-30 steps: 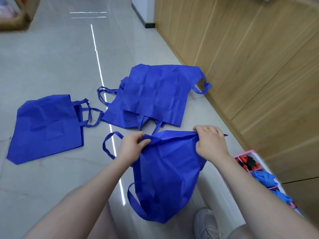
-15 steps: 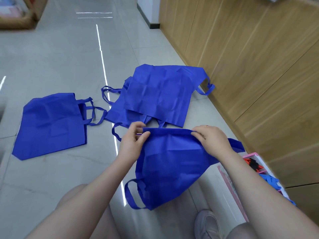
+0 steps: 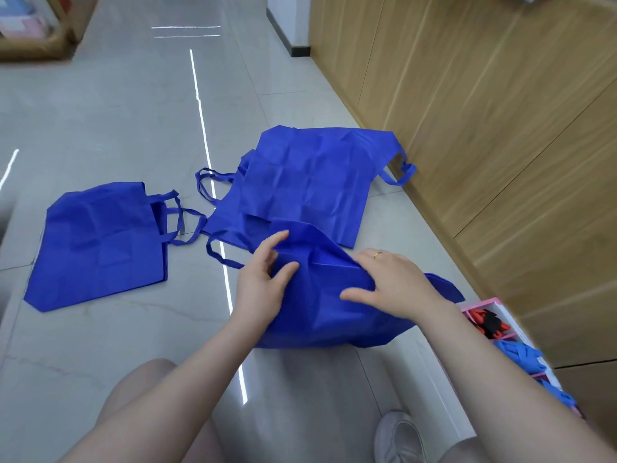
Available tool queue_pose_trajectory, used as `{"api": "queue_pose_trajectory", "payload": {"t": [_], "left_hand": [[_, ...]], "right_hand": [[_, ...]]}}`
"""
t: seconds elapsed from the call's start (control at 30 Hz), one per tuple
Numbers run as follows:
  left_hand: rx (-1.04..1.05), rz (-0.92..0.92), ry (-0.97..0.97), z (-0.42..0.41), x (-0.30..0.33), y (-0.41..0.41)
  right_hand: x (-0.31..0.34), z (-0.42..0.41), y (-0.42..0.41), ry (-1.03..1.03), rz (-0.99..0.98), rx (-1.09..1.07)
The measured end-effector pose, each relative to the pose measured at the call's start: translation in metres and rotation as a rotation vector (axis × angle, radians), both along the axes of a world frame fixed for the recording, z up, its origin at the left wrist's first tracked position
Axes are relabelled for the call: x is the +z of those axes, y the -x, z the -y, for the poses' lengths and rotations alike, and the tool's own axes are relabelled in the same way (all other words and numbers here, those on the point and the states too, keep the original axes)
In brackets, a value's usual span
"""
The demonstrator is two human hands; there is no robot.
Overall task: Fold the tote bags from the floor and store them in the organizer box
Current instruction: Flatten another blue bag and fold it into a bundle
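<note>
Four blue bags show on the floor point(image 3: 100, 111) – a flat bag point(image 3: 100, 242) far left, two stacked bags point(image 3: 310, 182) in the middle, and the near bag point(image 3: 334, 305) being folded. Left hand point(image 3: 263, 282) pinches its top edge, fingers curled; right hand point(image 3: 390, 282) presses it flat, fingers straight. Next, I judge, comes creasing it smaller – one organizer box point(image 3: 521, 349) waits right

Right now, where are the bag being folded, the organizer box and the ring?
bag being folded point(image 3: 320, 315), head view, its creased middle
organizer box point(image 3: 480, 304), head view, its pink rim
ring point(image 3: 377, 254), head view, its band
</note>
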State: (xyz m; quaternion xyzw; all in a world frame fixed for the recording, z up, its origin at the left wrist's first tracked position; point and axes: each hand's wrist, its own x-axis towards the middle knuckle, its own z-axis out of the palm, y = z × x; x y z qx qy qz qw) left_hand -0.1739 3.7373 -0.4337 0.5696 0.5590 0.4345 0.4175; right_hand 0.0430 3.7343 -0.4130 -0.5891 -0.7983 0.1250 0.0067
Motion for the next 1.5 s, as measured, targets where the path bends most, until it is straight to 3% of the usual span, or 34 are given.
{"api": "queue_pose_trajectory", "payload": {"t": [0.17,0.3,0.47,0.63,0.73,0.8,0.9,0.97,1.07,1.17,1.27,1.5], "left_hand": [[0.159,0.003,0.080,-0.007,-0.008,0.014],[0.120,-0.088,-0.071,-0.012,0.003,0.026],[-0.106,-0.071,-0.115,-0.026,0.040,0.030],[0.144,-0.170,-0.377,-0.036,0.062,-0.006],[0.200,-0.430,-0.591,-0.033,0.041,-0.038],[0.060,-0.667,-0.491,-0.026,0.002,-0.046],[-0.236,-1.013,0.062,0.001,-0.080,-0.031],[-0.404,-1.075,0.383,0.024,-0.133,-0.014],[-0.511,-1.058,0.632,0.053,-0.195,0.005],[-0.539,-1.060,0.734,0.067,-0.233,0.007],[-0.575,-1.143,0.652,0.064,-0.258,-0.002],[-0.435,-1.196,0.770,0.069,-0.296,-0.003]], "right_hand": [[-0.008,-0.006,-0.008,-0.049,0.106,-0.026],[-0.002,-0.011,-0.019,-0.041,0.019,-0.074],[0.014,-0.007,-0.021,0.084,-0.287,-0.078],[0.013,-0.004,-0.006,0.281,-0.825,-0.390],[-0.019,-0.013,-0.003,0.294,-0.970,-0.587],[-0.049,-0.017,-0.006,0.296,-0.921,-0.706],[-0.106,-0.018,-0.018,0.332,-0.592,-0.746],[-0.146,-0.016,-0.027,0.432,-0.461,-0.775],[-0.203,-0.014,-0.034,0.570,-0.394,-0.771],[-0.240,-0.019,-0.032,0.618,-0.413,-0.752],[-0.257,-0.029,-0.037,0.574,-0.413,-0.764],[-0.295,-0.019,-0.066,0.689,-0.478,-0.817]]}}
